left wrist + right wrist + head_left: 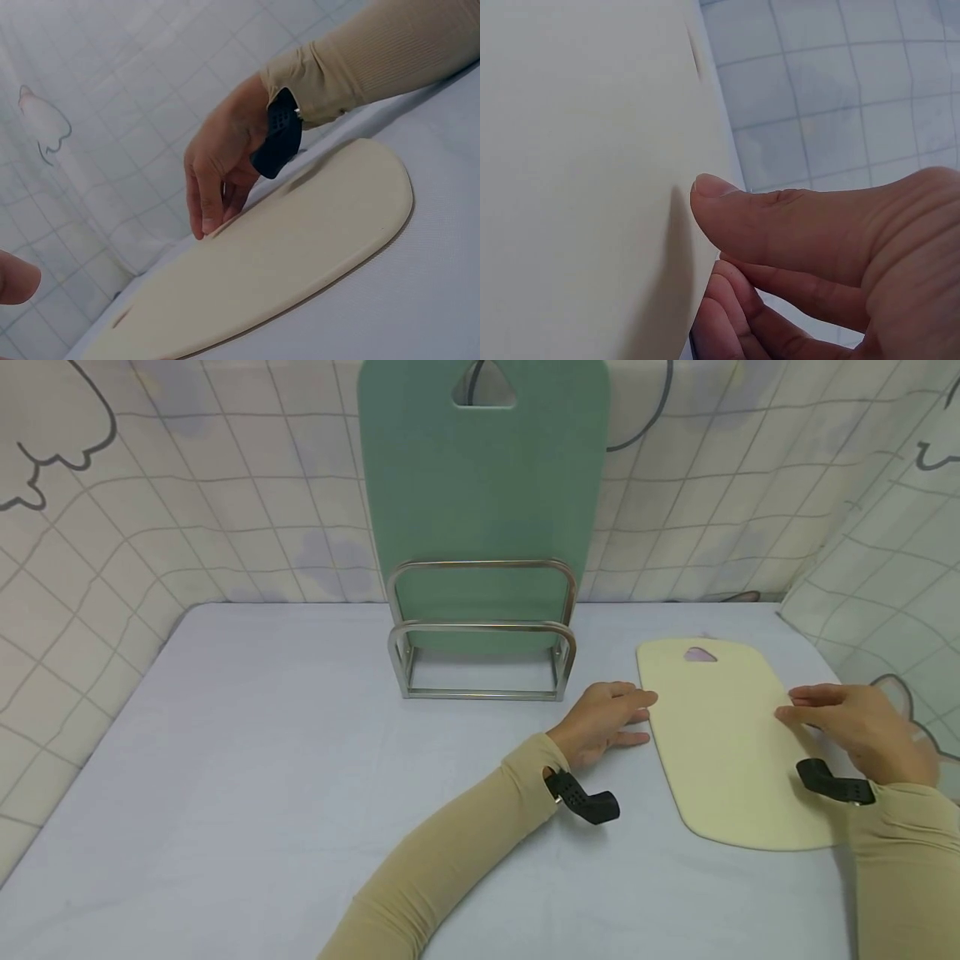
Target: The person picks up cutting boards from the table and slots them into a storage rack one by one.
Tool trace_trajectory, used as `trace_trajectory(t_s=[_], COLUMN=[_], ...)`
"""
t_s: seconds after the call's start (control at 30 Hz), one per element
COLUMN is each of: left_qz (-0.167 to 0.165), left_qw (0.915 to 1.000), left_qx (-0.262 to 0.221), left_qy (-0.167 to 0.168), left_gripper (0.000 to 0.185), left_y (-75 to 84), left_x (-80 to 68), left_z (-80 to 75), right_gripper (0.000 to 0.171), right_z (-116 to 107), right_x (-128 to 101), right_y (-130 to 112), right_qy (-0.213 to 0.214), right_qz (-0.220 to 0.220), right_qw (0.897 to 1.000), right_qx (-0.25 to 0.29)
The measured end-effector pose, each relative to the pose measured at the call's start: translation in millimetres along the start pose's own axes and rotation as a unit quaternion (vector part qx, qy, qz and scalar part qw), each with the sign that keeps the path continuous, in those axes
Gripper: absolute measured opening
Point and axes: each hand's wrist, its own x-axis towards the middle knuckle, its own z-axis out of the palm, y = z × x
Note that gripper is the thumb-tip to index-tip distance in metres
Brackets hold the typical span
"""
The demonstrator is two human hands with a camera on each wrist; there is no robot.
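A cream cutting board [716, 743], with a small handle hole near its far end, lies on the white-covered table at the right. At its left edge is my left hand [606, 722], fingers extended; one fingertip reaches the rim, and whether it presses there I cannot tell. A single fingertip [16, 279] of that hand shows in the left wrist view. My right hand [873, 731] pinches the board's right edge. In the right wrist view its thumb [780, 221] lies over the top face, with the other fingers curled at the edge below.
A green cutting board [483, 493] stands upright in a metal rack [483, 693] at the back middle. White cloth with a grid pattern [247, 485] hangs behind and along both sides. Black wrist mounts [592, 806] are strapped over both beige sleeves [450, 852].
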Motion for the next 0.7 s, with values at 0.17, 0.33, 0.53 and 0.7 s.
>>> trace_trajectory(t_s=[0.17,0.33,0.53,0.7], left_qz=[-0.002,-0.004,0.001,-0.003], left_qw=[0.9999,0.9995,0.9996,0.9995], left_qx=[0.006,-0.001,-0.004,-0.002], left_qy=[0.015,0.030,0.028,0.032], left_gripper=[0.062,0.054,0.048,0.043], left_y=[-0.9,-1.5,-0.8,-0.5], left_x=[1.6,4.6,3.9,2.9], left_z=[0.1,0.7,1.2,1.3], right_gripper=[0.093,0.094,0.094,0.094], right_z=[-0.1,-0.1,0.3,0.7], right_x=[-0.3,0.3,1.2,2.2], right_y=[-1.6,-2.5,-0.7,0.4], right_qy=[0.003,0.001,-0.002,-0.006], right_qz=[0.006,0.009,0.005,0.013], right_qw=[1.000,1.000,1.000,1.000], right_qx=[0.007,0.013,0.019,0.020])
